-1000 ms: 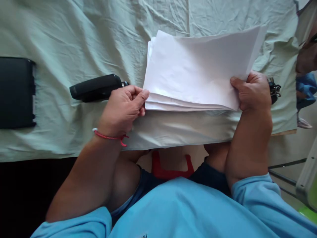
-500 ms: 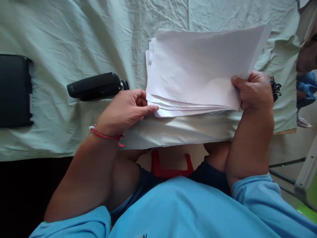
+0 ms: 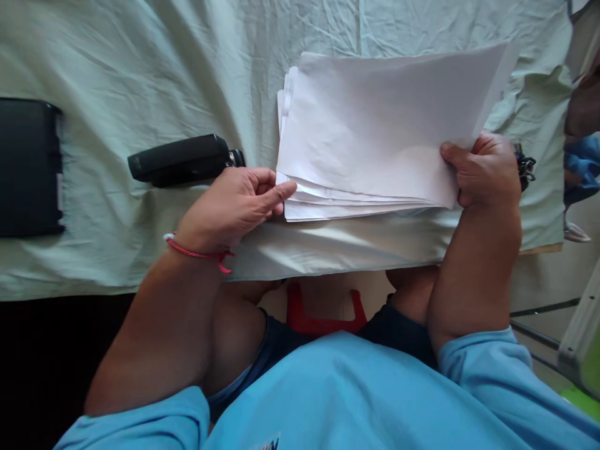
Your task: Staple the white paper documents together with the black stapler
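A stack of white paper sheets (image 3: 375, 131) lies on the pale green cloth (image 3: 164, 75) that covers the table. My right hand (image 3: 487, 172) grips the stack's near right corner, thumb on top, and lifts that side a little. My left hand (image 3: 234, 203) rests at the stack's near left corner, its fingertips touching the fanned edges of the lower sheets. A red string bracelet circles my left wrist. A black stapler (image 3: 185, 160) lies on the cloth just left of my left hand.
A flat black case (image 3: 28, 165) sits at the table's left edge. A dark metal clip or key bunch (image 3: 524, 165) peeks out behind my right hand. Another person (image 3: 581, 125) is partly visible at the far right. A red stool shows under the table.
My left hand slid from the stack's left edge to its near left corner and fingered the lower sheets. The sheets fanned out slightly. My right hand kept its grip.
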{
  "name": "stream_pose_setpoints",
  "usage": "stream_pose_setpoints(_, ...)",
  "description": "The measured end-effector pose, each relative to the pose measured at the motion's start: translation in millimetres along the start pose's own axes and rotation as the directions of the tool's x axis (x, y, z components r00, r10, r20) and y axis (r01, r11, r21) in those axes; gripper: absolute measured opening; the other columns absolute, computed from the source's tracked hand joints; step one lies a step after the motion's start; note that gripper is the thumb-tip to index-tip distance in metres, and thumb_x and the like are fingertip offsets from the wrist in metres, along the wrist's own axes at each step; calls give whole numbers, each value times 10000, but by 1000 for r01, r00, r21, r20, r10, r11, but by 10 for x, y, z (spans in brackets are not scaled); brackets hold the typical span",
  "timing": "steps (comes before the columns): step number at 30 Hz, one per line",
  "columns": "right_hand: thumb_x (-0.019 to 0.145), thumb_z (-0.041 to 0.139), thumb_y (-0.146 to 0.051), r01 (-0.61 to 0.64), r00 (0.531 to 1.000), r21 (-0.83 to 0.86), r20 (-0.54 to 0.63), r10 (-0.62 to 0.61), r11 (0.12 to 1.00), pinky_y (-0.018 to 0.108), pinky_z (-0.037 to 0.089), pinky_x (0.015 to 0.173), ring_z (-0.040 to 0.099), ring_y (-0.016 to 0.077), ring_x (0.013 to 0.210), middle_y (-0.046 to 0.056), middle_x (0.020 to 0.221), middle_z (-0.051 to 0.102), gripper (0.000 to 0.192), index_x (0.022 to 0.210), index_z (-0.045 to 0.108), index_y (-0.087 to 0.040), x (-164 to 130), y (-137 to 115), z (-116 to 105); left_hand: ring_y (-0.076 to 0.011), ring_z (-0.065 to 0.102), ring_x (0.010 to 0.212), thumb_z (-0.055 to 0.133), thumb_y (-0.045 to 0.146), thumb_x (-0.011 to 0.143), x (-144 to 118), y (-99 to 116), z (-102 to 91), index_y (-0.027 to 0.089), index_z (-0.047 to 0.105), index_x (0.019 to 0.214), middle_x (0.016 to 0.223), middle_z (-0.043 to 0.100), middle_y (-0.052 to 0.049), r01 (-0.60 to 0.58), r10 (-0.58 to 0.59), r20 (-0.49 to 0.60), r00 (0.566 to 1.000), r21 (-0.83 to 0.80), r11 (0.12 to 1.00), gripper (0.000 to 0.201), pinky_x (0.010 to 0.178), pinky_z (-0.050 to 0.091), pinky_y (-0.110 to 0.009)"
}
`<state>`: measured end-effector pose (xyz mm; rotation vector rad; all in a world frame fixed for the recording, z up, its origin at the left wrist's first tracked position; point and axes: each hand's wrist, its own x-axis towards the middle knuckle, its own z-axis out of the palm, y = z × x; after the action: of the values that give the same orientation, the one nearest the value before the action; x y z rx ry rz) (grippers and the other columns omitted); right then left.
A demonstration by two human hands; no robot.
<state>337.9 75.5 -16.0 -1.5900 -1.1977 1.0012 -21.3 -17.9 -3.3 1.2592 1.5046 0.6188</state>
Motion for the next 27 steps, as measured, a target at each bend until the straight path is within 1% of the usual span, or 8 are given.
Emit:
stream_pose_setpoints(3,654,807,-221,17,1000,11,22,-17,1000,394,627,906,703,181,845,60,1024,780,267,914,788,-164,-1,10,-1,-125,424,516,718,454,939,15,-11,24,224,608,610,570,567,-9,11,-12,-55,998,-20,1000,417,511,291,-280)
stream_pose_setpoints(7,607,891,-298,32,998,69,51,-36,997,428,629,973,713,194,880,60,1037,783,359,936,812,-180,-11,6,-21,-132,395,533,706,411,925,4,28,70,234,577,587,555,517,4,18,-20,-78,997,-31,999,403,547,285,-308)
stream_pose_setpoints(10,568,962,-324,59,995,160,73,-71,985,449,627,1016,727,207,909,62,1072,790,428,950,820,-193,-15,-9,-49,-133,356,538,764,574,909,-29,66,88,249,560,589,546,471,16,-3,-11,-126,992,-104,995,500,554,267,-323)
stream_pose_setpoints(13,538,1008,-378,74,993,170,74,-88,983,484,612,1078,742,231,980,63,1103,787,461,906,793,-202,-19,-31,-73,-131,350,523,757,748,892,-51,79,93,257,522,586,530,445,18,16,-42,-184,982,-138,990,624,539,254,-330)
stream_pose_setpoints(16,509,1031,-442,82,993,158,75,-94,984,515,598,1120,744,249,1027,53,1122,788,507,883,780,-211,-31,-50,-82,-130,381,518,726,760,927,-41,65,117,258,508,613,527,468,17,65,-98,-203,974,-161,985,631,535,299,-323)
stream_pose_setpoints(20,547,1046,-470,116,987,163,91,-132,980,514,610,1115,743,240,1026,38,1120,789,513,938,814,-231,-58,-49,-89,-169,545,672,860,679,835,-6,36,167,240,654,744,688,671,2,-77,-12,-266,964,-321,944,493,657,473,-327)
stream_pose_setpoints(24,620,1040,-416,100,976,188,174,-133,977,479,634,1084,741,211,963,47,1110,789,493,1030,842,-227,-76,-39,-82,-179,618,819,891,526,848,-19,55,156,228,744,759,791,762,20,-142,27,-367,930,-291,946,344,771,521,-321)
stream_pose_setpoints(27,626,1027,-396,116,968,225,193,-161,967,467,613,1139,748,222,1049,43,1150,787,458,996,818,-226,-86,-60,-49,-186,684,958,883,442,894,-36,65,135,231,802,889,903,810,40,-268,126,-414,902,-307,913,226,910,563,-325)
